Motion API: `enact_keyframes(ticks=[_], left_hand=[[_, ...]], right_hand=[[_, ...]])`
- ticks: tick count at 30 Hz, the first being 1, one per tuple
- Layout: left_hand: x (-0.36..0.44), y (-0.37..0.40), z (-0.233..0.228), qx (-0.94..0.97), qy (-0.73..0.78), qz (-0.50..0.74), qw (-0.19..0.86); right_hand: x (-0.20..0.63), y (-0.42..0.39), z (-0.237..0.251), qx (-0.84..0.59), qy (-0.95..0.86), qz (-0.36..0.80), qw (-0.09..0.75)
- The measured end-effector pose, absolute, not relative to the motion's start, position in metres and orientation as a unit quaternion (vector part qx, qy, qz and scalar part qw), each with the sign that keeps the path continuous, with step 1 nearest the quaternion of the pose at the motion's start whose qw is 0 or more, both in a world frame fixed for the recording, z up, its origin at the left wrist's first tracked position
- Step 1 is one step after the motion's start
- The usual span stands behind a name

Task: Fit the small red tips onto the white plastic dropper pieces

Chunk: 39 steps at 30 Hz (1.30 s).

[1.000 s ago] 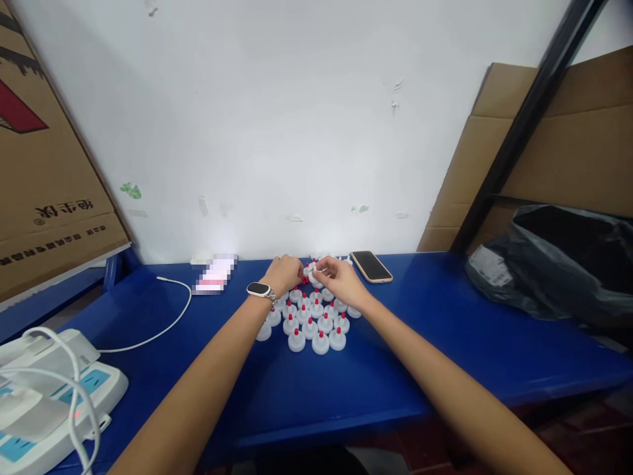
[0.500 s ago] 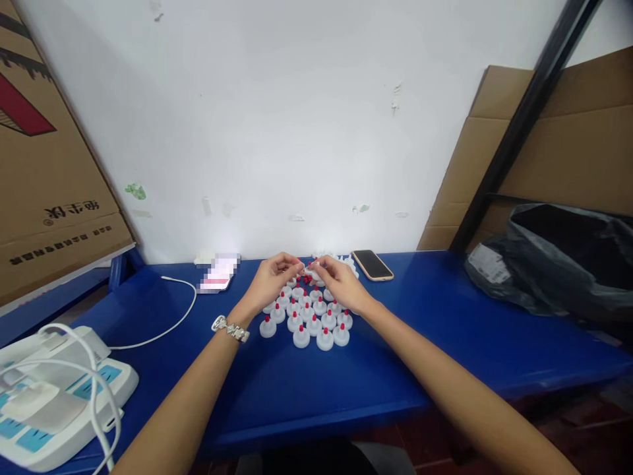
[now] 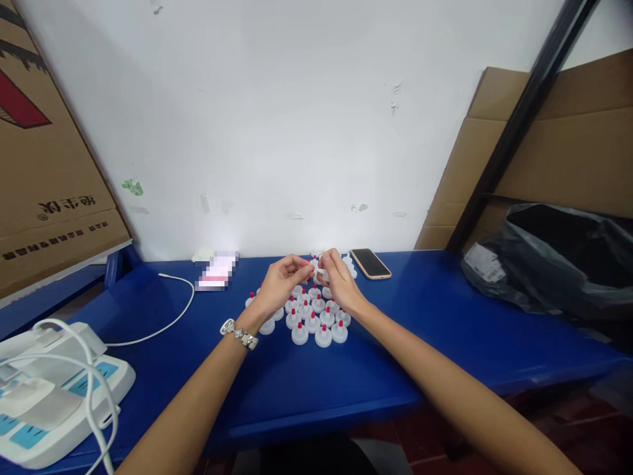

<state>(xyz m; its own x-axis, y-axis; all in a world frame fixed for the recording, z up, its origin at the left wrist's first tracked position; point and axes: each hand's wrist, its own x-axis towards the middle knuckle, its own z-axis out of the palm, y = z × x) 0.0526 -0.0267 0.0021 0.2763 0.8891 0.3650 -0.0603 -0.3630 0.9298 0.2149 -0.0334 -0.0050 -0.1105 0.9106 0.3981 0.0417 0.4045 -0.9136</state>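
Observation:
My left hand (image 3: 284,284), with a watch on its wrist, is closed in a pinch, and a bit of red shows at its fingertips, apparently a small red tip cap. Close beside it, my right hand (image 3: 341,284) has its fingers closed around a white nozzle lid (image 3: 322,273), which they partly cover. The fingertips of both hands almost meet above the table. Under and in front of them stand several white nozzle lids (image 3: 323,336) with red tips, upright in loose rows. Behind my right hand, more white lids (image 3: 350,265) are partly hidden.
A phone (image 3: 370,263) lies at the back right of the blue table (image 3: 386,376). To the left are a blurred-out lit object (image 3: 217,272), a white cable (image 3: 185,310) and a power strip (image 3: 59,429). A dark plastic bag (image 3: 519,264) and cardboard (image 3: 459,158) are on the right.
Both hands have shifted slightly right. My right hand has turned more upright, and the white lid in it shows more clearly. My left forearm now covers some lids at the left.

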Motion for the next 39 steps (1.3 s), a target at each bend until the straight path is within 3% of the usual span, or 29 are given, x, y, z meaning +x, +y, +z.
enact_keyframes(ticks=[27,39], left_hand=[[0.048,-0.028,0.006,0.669,0.295,0.525,0.436],[0.048,-0.030,0.007,0.694,0.295,0.504,0.421]], right_hand=[[0.210,-0.034,-0.004,-0.395,-0.651,0.339,0.552],[0.205,-0.031,0.000,-0.372,-0.576,0.513,0.515]])
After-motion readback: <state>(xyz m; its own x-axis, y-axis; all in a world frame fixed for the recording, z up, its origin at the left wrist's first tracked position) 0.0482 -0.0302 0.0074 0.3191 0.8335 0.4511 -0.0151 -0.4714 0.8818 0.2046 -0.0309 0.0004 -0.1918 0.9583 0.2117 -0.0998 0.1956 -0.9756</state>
